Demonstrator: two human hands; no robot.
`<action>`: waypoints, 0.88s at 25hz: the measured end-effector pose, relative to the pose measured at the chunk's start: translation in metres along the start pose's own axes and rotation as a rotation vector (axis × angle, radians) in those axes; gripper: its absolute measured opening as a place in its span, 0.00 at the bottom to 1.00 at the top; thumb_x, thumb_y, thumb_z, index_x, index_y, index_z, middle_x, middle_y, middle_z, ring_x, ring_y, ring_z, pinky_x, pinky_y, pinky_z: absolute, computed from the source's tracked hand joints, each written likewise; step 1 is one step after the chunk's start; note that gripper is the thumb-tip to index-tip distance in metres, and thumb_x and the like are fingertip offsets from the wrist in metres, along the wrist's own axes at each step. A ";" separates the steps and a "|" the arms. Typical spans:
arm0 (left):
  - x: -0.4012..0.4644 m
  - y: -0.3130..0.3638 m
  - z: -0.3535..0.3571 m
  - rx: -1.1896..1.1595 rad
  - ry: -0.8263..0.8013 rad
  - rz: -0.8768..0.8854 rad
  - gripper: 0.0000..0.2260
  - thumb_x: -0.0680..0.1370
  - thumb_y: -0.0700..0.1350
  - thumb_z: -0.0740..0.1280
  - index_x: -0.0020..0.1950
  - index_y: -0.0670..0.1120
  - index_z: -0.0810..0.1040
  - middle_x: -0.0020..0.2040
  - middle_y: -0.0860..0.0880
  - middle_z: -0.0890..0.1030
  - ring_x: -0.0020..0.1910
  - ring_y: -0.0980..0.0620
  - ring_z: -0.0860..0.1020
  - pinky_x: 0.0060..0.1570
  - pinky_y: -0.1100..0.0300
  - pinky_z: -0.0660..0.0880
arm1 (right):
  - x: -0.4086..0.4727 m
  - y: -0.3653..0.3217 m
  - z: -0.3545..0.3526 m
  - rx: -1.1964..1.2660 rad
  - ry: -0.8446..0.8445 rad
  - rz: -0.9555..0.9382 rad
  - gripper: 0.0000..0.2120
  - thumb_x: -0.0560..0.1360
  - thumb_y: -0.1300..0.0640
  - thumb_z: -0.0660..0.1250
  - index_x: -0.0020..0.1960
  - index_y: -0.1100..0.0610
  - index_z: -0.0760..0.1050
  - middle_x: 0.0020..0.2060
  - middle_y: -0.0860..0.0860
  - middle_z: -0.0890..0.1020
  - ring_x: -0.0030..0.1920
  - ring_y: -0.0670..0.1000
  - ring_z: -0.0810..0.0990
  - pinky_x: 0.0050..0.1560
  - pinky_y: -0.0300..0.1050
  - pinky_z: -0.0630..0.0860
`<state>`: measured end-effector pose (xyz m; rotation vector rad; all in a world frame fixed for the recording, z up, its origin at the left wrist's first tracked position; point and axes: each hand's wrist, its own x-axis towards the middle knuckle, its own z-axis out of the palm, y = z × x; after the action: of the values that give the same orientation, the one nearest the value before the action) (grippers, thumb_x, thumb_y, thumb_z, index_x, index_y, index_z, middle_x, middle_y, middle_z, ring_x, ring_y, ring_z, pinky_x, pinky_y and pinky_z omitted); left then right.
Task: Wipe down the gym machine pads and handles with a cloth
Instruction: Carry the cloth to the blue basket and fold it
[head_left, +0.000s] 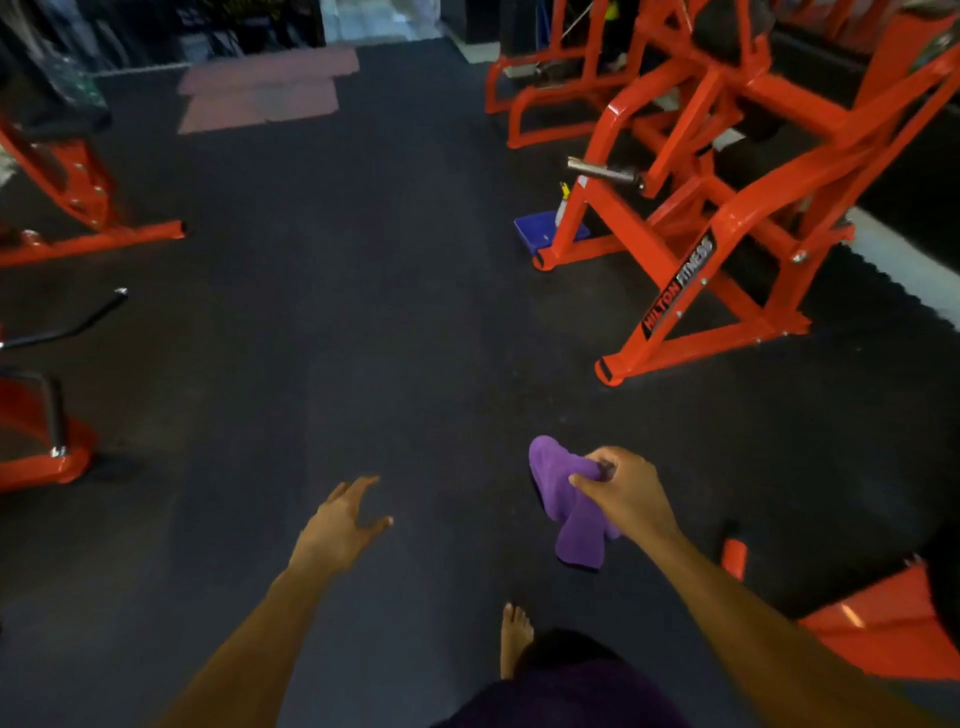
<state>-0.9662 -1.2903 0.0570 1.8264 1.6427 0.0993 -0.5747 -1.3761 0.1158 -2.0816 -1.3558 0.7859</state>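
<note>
Dark rubber floor (363, 312) fills most of the view. At its left edge: part of an orange machine frame (78, 208) with a black pad (57, 104) above it; below that, a black curved handle bar (78, 325) and an orange base (47, 457) with a black upright on it.

Far end of floor, centre-left: pale pink mats (265, 88) lying flat.

Left hand (343, 525): held out over bare floor, fingers spread and nearly straight, holding nothing, touching nothing.

A bare foot (514, 636) shows on the floor near the bottom edge, between the two forearms.

Right hand (623, 493): fingers and thumb curled, gripping a purple cloth (571, 509). Cloth is bunched in the grip and hangs down below the hand, clear of the floor and of every machine.

Right side of floor: large orange machine (727, 208) with a label on its slanted strut, a bare metal peg (602, 171) sticking out toward the left. Just beside its left foot, a blue box (540, 231) on the floor. Its pads are too dark to make out well. Cloth is well apart from this machine.

Bottom right corner: part of another orange frame (878, 623).
</note>
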 end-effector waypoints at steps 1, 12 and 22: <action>0.033 0.009 -0.017 0.012 0.008 -0.003 0.32 0.78 0.60 0.72 0.79 0.58 0.64 0.78 0.48 0.68 0.76 0.44 0.68 0.66 0.41 0.75 | 0.037 -0.012 -0.005 -0.001 0.007 -0.024 0.06 0.72 0.54 0.77 0.42 0.51 0.79 0.37 0.46 0.82 0.40 0.48 0.81 0.42 0.44 0.77; 0.405 0.051 -0.153 -0.193 0.035 -0.076 0.30 0.77 0.55 0.75 0.77 0.53 0.70 0.71 0.49 0.76 0.68 0.46 0.77 0.61 0.51 0.75 | 0.458 -0.177 0.015 -0.006 -0.104 -0.192 0.06 0.72 0.55 0.77 0.45 0.49 0.80 0.40 0.43 0.82 0.42 0.40 0.80 0.41 0.30 0.73; 0.714 0.228 -0.253 -0.812 -0.177 -0.053 0.19 0.77 0.67 0.69 0.62 0.58 0.75 0.62 0.50 0.82 0.52 0.64 0.81 0.46 0.62 0.78 | 0.794 -0.316 0.002 0.335 0.059 -0.152 0.05 0.74 0.56 0.75 0.48 0.53 0.80 0.41 0.48 0.83 0.44 0.52 0.84 0.42 0.58 0.83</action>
<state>-0.7455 -0.5321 0.1076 1.1303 1.2559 0.4894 -0.5123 -0.5267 0.1905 -1.7086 -1.2382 0.8173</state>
